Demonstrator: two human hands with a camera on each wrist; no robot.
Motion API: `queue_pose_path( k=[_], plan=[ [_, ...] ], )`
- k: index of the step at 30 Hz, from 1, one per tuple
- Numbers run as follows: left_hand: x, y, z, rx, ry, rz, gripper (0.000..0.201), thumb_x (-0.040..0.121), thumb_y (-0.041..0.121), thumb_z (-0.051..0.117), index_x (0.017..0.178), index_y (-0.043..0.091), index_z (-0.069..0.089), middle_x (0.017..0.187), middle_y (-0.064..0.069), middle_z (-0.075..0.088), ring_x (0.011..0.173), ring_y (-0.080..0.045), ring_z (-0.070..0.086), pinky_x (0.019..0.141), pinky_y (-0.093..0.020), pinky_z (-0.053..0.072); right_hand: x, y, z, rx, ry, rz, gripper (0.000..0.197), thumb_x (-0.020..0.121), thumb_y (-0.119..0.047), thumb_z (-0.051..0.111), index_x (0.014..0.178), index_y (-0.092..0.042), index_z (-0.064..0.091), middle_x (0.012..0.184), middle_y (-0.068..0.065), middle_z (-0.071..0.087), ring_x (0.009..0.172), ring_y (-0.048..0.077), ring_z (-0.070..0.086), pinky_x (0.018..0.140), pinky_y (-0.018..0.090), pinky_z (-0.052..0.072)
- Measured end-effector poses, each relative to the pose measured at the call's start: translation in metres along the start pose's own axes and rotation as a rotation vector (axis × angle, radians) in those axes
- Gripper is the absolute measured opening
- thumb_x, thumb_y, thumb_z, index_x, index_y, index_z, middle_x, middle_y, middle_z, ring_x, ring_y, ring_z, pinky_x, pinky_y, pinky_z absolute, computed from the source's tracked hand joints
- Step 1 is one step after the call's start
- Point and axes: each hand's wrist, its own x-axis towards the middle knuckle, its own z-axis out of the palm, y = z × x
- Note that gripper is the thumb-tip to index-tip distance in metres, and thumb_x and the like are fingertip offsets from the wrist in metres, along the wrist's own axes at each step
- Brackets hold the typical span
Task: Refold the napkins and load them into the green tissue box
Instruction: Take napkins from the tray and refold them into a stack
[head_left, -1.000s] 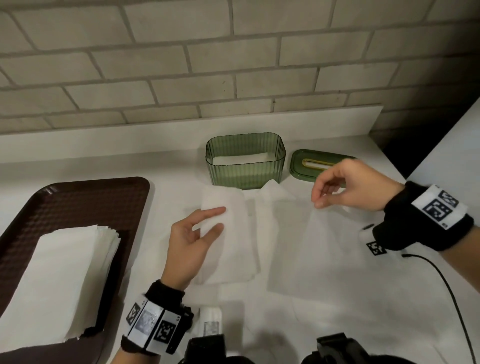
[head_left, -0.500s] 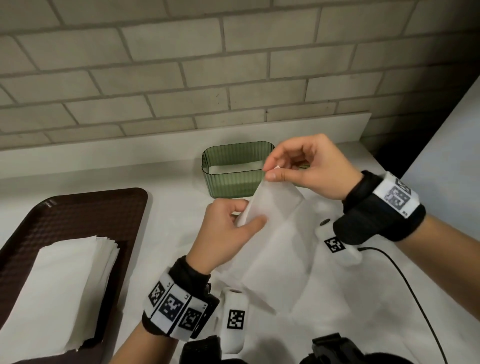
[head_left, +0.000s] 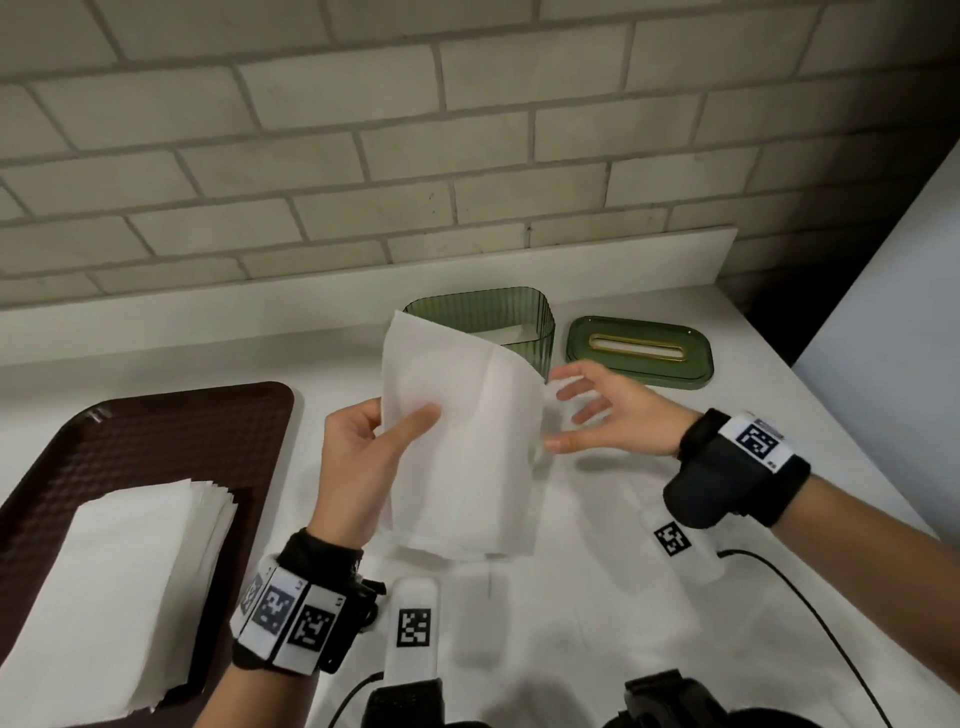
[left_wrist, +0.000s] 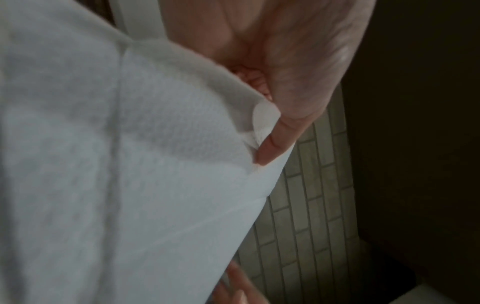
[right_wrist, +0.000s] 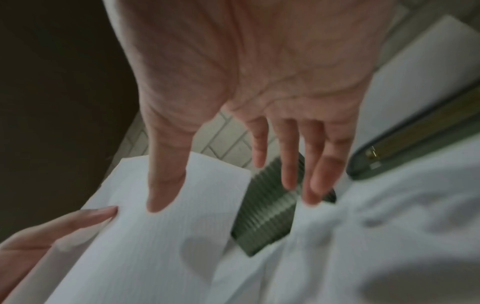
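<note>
Pinching thin white paper napkin (head_left: 457, 447) at its left edge, left hand (head_left: 358, 467) holds; right hand (head_left: 613, 410) spread, empty. Probably v. light, floppy, tears easily; grip folded edge w/ both.

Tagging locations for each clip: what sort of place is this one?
Probably a cafe or canteen service counter, though it could be a home kitchen: a white countertop against a brick-tile wall, a brown serving tray stacked with napkins, and a green tissue box being refilled.

Black wristbands (head_left: 737, 470) on both bare forearms, white tags with black square codes, a black cable (head_left: 810, 618) trailing off the right one.
</note>
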Motion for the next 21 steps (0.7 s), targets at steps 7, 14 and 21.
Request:
queue_pose_path(
  k=[7, 14, 21],
  plan=[
    [0.001, -0.014, -0.008, -0.108, 0.114, -0.074, 0.015, 0.082, -0.005, 0.068, 0.095, 0.0, 0.073, 0.096, -0.015, 0.076, 0.088, -0.028, 0.072, 0.074, -0.033, 0.056, -0.004, 0.003, 0.047, 0.412, -0.102, 0.005, 0.041, 0.071, -0.029, 0.08, 0.101, -0.003, 0.069, 0.086, 0.019, 0.071, 0.08, 0.019, 0.06, 0.08, 0.037, 0.044],
    [-0.008, -0.014, 0.007, -0.049, 0.112, 0.013, 0.014, 0.091, 0.009, 0.063, 0.095, 0.0, 0.072, 0.096, -0.011, 0.076, 0.093, -0.029, 0.072, 0.08, -0.038, 0.058, -0.012, -0.039, 0.04, 0.404, 0.111, -0.287, 0.032, 0.081, -0.031, 0.074, 0.104, -0.01, 0.071, 0.104, -0.002, 0.073, 0.097, 0.023, 0.067, 0.086, 0.036, 0.052],
    [-0.015, -0.015, 0.032, -0.168, 0.023, -0.098, 0.073, 0.076, 0.07, 0.064, 0.108, 0.005, 0.07, 0.116, -0.019, 0.068, 0.106, -0.026, 0.068, 0.095, -0.044, 0.054, -0.013, -0.056, 0.062, 0.266, 0.033, -0.36, 0.029, 0.087, -0.043, 0.057, 0.097, -0.022, 0.075, 0.108, 0.0, 0.065, 0.089, 0.01, 0.06, 0.078, 0.017, 0.044]
  ],
)
